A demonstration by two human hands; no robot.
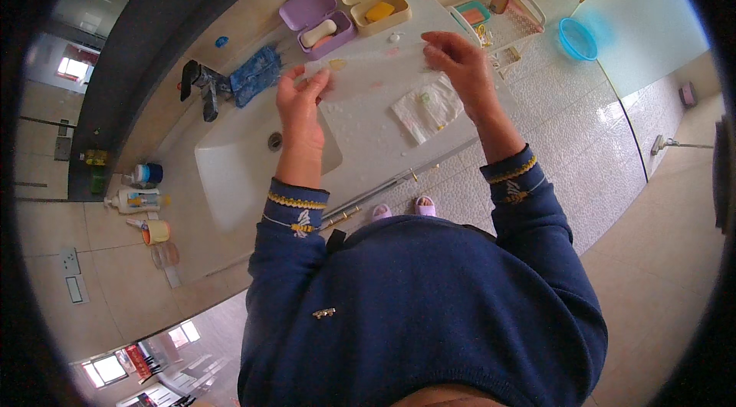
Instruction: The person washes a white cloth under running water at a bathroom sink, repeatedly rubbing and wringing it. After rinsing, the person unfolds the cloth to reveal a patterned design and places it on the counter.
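Observation:
A thin, pale, partly see-through printed sheet [374,76] is stretched between my hands above the counter; whether it is cloth or plastic I cannot tell. My left hand [301,104] pinches one end between thumb and fingers, beside the basin. At the other end, my right hand [460,68] is closed on the sheet's edge. Below my right hand, a crumpled white cloth with a coloured print [426,109] lies on the counter. Past the sheet stand an open purple soap box [331,44] with a pale bar and an open cream soap box [399,18] with a yellow bar.
The white basin [222,185] lies left of my left hand, with a dark faucet [205,89] and a wet blue cloth [257,76] behind it. Several bottles and cups line the left side. A rack [521,24] and a blue bowl [577,39] stand at the far right.

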